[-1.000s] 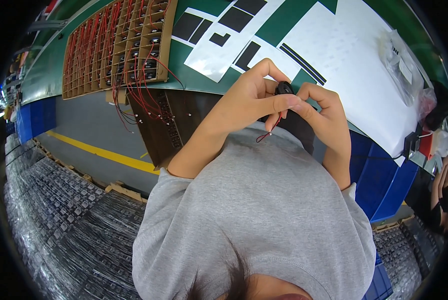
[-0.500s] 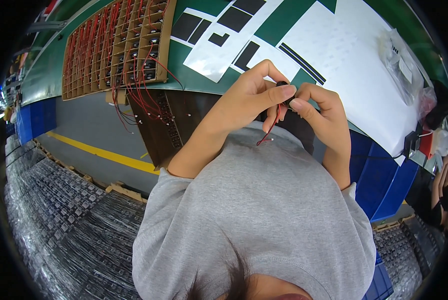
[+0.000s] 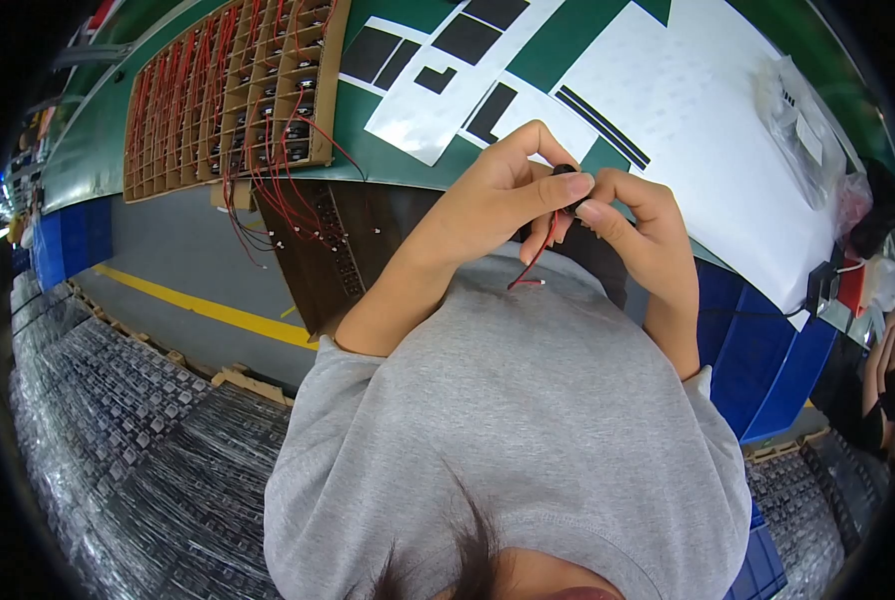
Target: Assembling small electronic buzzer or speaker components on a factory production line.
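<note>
Close to my body, at the table's front edge, both hands meet around a small black part [image 3: 566,170] that looks like a little speaker. My left hand [image 3: 503,195] is closed, pinching it between thumb and fingers. From the other side, my right hand [image 3: 653,225] grips it with thumb and bent forefinger. Fingers cover most of the part, so its face cannot be made out. A red and black wire lead [image 3: 540,258] hangs below it, ending in a tiny white plug in front of my grey shirt.
A divided cardboard box [image 3: 335,75] of black parts with red leads stands at the left, some leads dangling over the edge. White sheets with black adhesive pieces [image 3: 468,38] lie on the green table [image 3: 568,40]. Plastic bags [image 3: 803,140] sit right; another person's arm [image 3: 876,370] shows far right.
My right fingers have shifted slightly against the black part, and the hanging lead has swung a little to the left. Both hands keep their hold.
</note>
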The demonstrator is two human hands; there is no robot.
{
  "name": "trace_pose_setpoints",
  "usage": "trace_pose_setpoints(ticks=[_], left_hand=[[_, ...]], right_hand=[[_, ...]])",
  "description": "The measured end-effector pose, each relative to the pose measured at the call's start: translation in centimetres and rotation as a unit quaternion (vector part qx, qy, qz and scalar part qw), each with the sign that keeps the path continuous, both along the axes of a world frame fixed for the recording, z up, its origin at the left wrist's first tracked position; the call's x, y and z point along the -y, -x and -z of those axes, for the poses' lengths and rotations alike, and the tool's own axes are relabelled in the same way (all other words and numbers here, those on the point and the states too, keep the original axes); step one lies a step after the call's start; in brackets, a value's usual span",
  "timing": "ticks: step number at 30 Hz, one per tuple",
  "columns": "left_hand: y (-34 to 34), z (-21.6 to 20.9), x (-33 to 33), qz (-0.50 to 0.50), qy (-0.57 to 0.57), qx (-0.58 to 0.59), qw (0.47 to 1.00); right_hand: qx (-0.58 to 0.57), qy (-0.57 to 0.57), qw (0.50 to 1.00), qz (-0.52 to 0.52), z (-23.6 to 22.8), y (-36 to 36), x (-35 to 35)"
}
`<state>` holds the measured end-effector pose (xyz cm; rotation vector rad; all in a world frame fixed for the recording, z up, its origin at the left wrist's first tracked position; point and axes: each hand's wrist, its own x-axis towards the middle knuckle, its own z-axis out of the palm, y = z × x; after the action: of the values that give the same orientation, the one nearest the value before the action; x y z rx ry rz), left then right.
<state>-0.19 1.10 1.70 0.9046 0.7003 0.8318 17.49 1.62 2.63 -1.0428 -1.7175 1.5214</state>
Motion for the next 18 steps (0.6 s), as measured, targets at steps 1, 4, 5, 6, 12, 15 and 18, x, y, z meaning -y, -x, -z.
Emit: trace_pose_setpoints(ticks=[1,4,5,6,12,15,18], left_hand=[[-0.02,-0.07,0.01,0.001,0.005,0.004,1.0],[-0.01,-0.29,-0.03,0.001,0.009,0.002,1.0],[0.01,-0.32,-0.05,0.001,0.009,0.002,1.0],[0.03,-0.35,-0.09,0.001,0.013,0.001,1.0],[-0.04,0.36,-0.01,-0.018,0.029,0.02,0.999],[-0.09,0.42,-0.02,-0.029,0.03,0.025,0.999],[-0.06,0.33,-0.03,-0.031,0.025,0.02,0.999]], right_hand=[[0.006,-0.006,1.0,0.003,0.02,-0.02,0.02],[0.002,-0.017,1.0,0.002,-0.06,0.02,-0.05],[0.002,-0.017,1.0,0.003,-0.12,0.03,-0.1],[0.006,-0.018,1.0,0.002,-0.19,0.04,-0.15],[0.018,-0.024,1.0,0.005,-0.23,0.1,-0.16],[0.023,-0.019,1.0,0.012,-0.25,0.15,-0.16],[0.024,-0.018,0.999,0.013,-0.3,0.18,-0.15]])
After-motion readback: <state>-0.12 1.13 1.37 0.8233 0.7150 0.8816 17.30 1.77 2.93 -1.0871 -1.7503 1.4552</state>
